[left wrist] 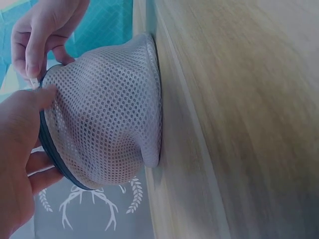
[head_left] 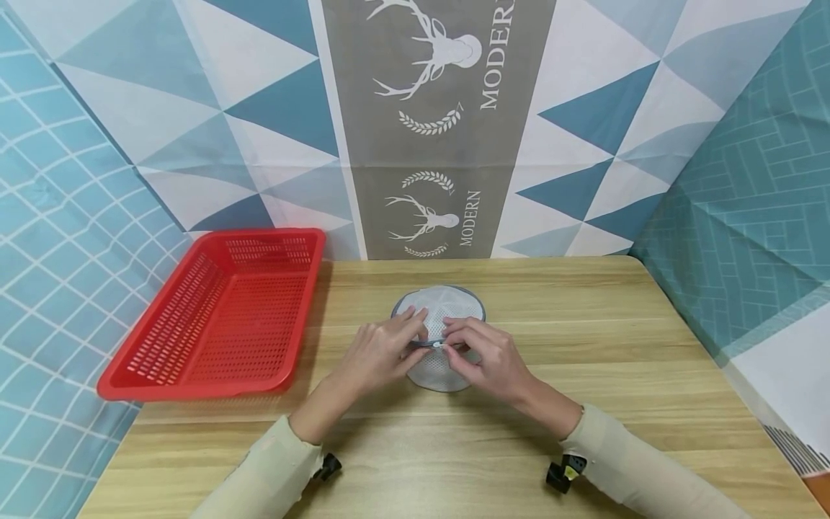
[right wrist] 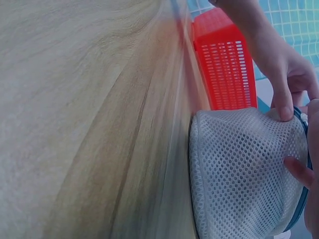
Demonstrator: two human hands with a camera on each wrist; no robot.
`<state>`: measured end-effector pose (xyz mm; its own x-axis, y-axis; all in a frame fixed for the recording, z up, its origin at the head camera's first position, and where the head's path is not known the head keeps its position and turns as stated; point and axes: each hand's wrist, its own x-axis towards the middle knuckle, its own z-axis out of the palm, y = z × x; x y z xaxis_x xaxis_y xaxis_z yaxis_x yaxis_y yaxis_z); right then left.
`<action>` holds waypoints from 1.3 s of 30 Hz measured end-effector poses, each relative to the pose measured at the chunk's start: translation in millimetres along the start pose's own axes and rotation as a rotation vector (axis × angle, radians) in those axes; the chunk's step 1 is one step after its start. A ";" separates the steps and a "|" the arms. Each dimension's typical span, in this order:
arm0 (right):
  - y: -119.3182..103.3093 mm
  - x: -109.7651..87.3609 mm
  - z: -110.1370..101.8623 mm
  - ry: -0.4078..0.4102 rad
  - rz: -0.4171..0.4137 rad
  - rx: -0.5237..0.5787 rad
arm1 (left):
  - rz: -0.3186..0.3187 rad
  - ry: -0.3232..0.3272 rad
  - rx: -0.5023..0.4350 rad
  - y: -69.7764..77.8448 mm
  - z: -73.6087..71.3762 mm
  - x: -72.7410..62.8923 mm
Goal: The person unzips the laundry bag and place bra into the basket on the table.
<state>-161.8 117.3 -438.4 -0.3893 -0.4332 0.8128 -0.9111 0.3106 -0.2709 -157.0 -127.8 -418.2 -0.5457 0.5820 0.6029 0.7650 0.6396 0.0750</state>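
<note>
A round mesh laundry bag (head_left: 437,378) in pale grey-white, with dark blue trim, stands on the wooden table in front of me. Its netted side (left wrist: 104,109) bulges in the left wrist view. The zipper (left wrist: 47,142) runs along the bag's upper edge. My left hand (head_left: 382,349) pinches this edge between thumb and fingers, left of the small white zipper pull (head_left: 437,344). From the right, my right hand (head_left: 489,357) pinches the pull between thumb and forefinger. Both hands' fingertips nearly meet over the bag. The bag's inside is hidden.
A red plastic basket (head_left: 249,324) with slotted walls stands at the left of the table (head_left: 596,360), its rim close to the patterned back cloth (head_left: 441,144). Blue tile-print cloth (head_left: 58,238) hangs at the left side. Small black devices (head_left: 564,472) sit at both wrists.
</note>
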 end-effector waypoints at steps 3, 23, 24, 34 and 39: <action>-0.2 -0.4 -0.1 0.001 -0.010 -0.005 | 0.015 -0.002 0.005 -0.3 0.5 -1.0; 1.3 -0.9 -3.8 -0.006 0.006 -0.031 | -0.016 0.016 -0.055 -7.6 1.7 -1.3; 1.5 -0.7 -3.9 -0.005 0.006 -0.029 | -0.019 0.019 -0.055 -7.0 1.3 -0.6; 2.0 -0.2 -3.4 -0.001 0.002 -0.027 | 0.014 0.036 -0.026 -4.4 2.3 3.4; 1.7 -1.0 -2.5 0.000 0.003 -0.033 | 0.031 0.037 -0.018 -5.0 3.3 2.9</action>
<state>-162.6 120.4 -438.4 -0.3923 -0.4324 0.8119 -0.9050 0.3394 -0.2565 -163.5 -127.6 -419.3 -0.5085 0.5826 0.6341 0.7877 0.6122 0.0693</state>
